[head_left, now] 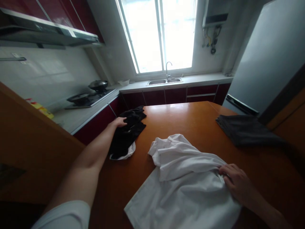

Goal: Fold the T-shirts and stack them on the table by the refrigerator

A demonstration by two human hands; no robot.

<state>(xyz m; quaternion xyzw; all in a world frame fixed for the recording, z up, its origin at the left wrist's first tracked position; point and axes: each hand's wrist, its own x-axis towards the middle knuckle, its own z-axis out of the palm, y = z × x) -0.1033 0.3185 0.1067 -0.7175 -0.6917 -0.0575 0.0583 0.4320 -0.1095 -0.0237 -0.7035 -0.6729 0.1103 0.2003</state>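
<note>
A crumpled white garment [186, 187] is spread over the near middle of the wooden table, its far end bunched in folds. My right hand [234, 181] pinches the garment's right edge, fingers closed on the fabric. Far to the left, my left hand [119, 122] reaches out with its fingers closed on a black garment [124, 136] at the table's left edge. The black cloth lies in loose folds, and its fingertips' exact hold is partly hidden. Under its near end shows a piece of white cloth [130, 151].
Folded dark grey cloth [247, 130] lies on the right of the wooden table [176, 114]. Beyond are a counter with a sink [164, 81], a stove with pans [98, 85] at left, and a fridge [269, 54] at right. A wooden panel [30, 152] stands close at left.
</note>
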